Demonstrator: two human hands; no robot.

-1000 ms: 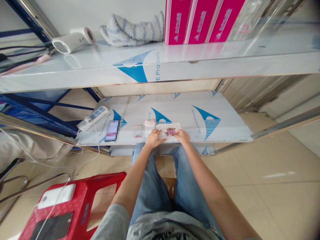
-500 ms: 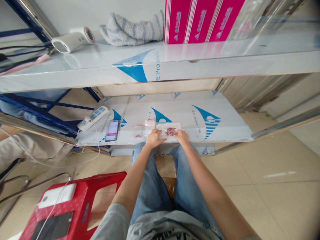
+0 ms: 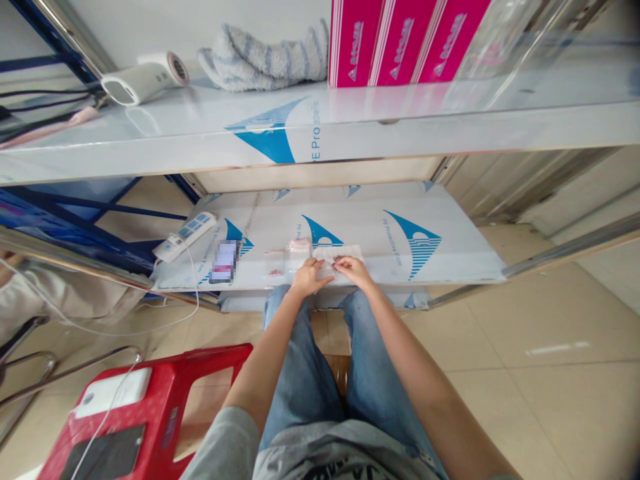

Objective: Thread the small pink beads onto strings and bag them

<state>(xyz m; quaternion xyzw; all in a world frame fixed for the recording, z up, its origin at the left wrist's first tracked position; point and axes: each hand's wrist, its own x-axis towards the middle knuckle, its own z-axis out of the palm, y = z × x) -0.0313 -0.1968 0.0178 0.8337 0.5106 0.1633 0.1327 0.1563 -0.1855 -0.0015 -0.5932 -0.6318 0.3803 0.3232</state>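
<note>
Shelf board (image 3: 365,213) printed "PE Protective Film": left hand (image 3: 307,279) flat on a clear bag (image 3: 325,270), right hand (image 3: 354,270) apparently pinching it.

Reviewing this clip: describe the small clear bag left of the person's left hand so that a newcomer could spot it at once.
On the white-filmed lower shelf, find the left hand. Just left of it lies a small clear plastic bag with a speck of pink inside. No hand touches it, and it sits nearer the person than the pale pink packet, to the right of a pixelated rectangle.
</note>
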